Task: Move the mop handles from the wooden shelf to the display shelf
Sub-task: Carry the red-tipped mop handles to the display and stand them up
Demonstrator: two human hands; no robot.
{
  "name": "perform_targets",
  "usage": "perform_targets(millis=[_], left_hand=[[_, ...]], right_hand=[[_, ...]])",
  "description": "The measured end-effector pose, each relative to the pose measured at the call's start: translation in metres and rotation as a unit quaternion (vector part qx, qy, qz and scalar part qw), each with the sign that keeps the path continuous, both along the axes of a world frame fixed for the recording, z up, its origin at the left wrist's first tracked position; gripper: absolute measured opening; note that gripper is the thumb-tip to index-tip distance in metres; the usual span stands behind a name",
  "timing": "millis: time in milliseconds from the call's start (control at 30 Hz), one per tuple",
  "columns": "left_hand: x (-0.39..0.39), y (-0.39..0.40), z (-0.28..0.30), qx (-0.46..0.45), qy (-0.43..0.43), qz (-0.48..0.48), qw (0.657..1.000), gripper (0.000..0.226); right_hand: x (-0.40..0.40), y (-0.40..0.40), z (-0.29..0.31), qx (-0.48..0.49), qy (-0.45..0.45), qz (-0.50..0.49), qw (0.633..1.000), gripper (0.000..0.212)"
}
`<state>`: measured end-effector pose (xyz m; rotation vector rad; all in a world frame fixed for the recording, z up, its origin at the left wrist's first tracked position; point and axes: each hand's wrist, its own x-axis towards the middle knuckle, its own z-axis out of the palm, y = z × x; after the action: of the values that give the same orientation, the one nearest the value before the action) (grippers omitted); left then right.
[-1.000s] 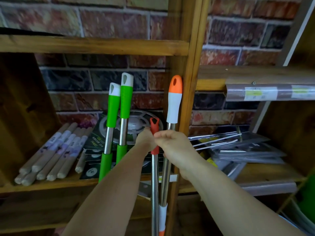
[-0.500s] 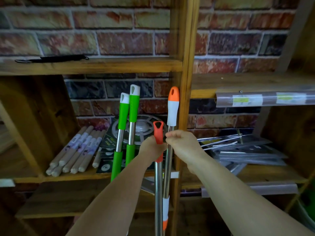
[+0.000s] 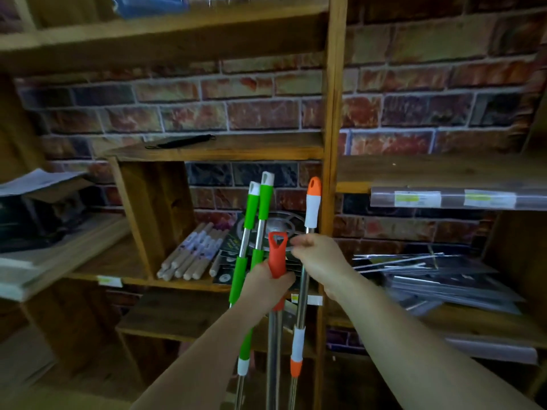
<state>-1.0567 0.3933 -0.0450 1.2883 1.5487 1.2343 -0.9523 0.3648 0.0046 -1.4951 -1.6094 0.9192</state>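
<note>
Four mop handles stand upright against the wooden shelf [image 3: 331, 149]. My left hand [image 3: 268, 288] grips the red-topped steel handle [image 3: 277, 253] by its red grip. My right hand [image 3: 321, 257] is curled round the steel shaft of the orange-and-white handle [image 3: 313, 205], which leans on the shelf's upright post. Two green handles [image 3: 251, 229] with white caps stand just left of my left hand, untouched. The lower ends of all the handles run out of view at the bottom.
Wooden dowels [image 3: 192, 255] and dark packaged boxes [image 3: 228, 261] lie on the shelf board behind the handles. Flat clear packages [image 3: 429, 276] are stacked in the right bay. A clear price rail [image 3: 455, 198] juts out above them. Papers [image 3: 35, 184] sit at far left.
The view has pulled back and tilted up, showing more shelves. The red handle's top now stands higher above my left hand. Both hands stay on their handles.
</note>
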Motion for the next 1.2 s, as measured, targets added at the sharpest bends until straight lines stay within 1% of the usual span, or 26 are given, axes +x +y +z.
perform_targets(millis=[100,133,267,367,500,600,633,733,833,1000,1100,1200], left_hand=[[-0.005,-0.054,0.006,-0.044,0.027,-0.063,0.997,0.014],[-0.009,-0.067,0.005,-0.047,0.017,-0.088,0.995,0.013],[-0.021,-0.100,0.014,-0.014,-0.061,-0.115,0.991,0.023],[-0.032,-0.138,0.011,-0.036,-0.109,-0.188,0.975,0.028],[-0.039,-0.185,0.011,-0.021,-0.135,-0.196,0.971,0.034],[-0.031,-0.222,0.018,0.008,-0.142,-0.206,0.968,0.050],[-0.028,-0.236,0.024,0.019,-0.142,-0.216,0.966,0.052],[-0.022,-0.265,0.053,0.067,-0.157,-0.230,0.958,0.045],[-0.017,-0.284,0.094,0.102,-0.176,-0.242,0.949,0.040],[0.003,-0.310,0.161,0.152,-0.189,-0.266,0.933,0.034],[0.015,-0.328,0.189,0.160,-0.195,-0.295,0.922,0.026],[0.023,-0.345,0.207,0.160,-0.211,-0.320,0.909,0.021]], right_hand=[[-0.006,-0.025,0.002,-0.009,0.008,0.004,1.000,0.034],[-0.008,-0.034,0.002,-0.012,0.012,0.005,1.000,0.035],[-0.020,-0.077,0.005,-0.012,0.034,-0.045,0.998,0.030],[-0.026,-0.108,0.014,0.011,0.052,-0.099,0.994,0.028],[-0.031,-0.152,0.033,0.016,0.081,-0.128,0.988,0.025],[-0.029,-0.187,0.048,0.037,0.095,-0.132,0.986,0.020],[-0.027,-0.197,0.053,0.048,0.095,-0.136,0.985,0.020],[-0.019,-0.223,0.067,0.064,0.103,-0.144,0.982,0.019],[-0.012,-0.248,0.084,0.078,0.114,-0.127,0.982,0.016],[0.006,-0.297,0.135,0.149,0.127,-0.126,0.972,0.014],[0.021,-0.333,0.165,0.198,0.093,-0.145,0.965,0.014],[0.037,-0.367,0.182,0.228,0.065,-0.156,0.959,0.011]])
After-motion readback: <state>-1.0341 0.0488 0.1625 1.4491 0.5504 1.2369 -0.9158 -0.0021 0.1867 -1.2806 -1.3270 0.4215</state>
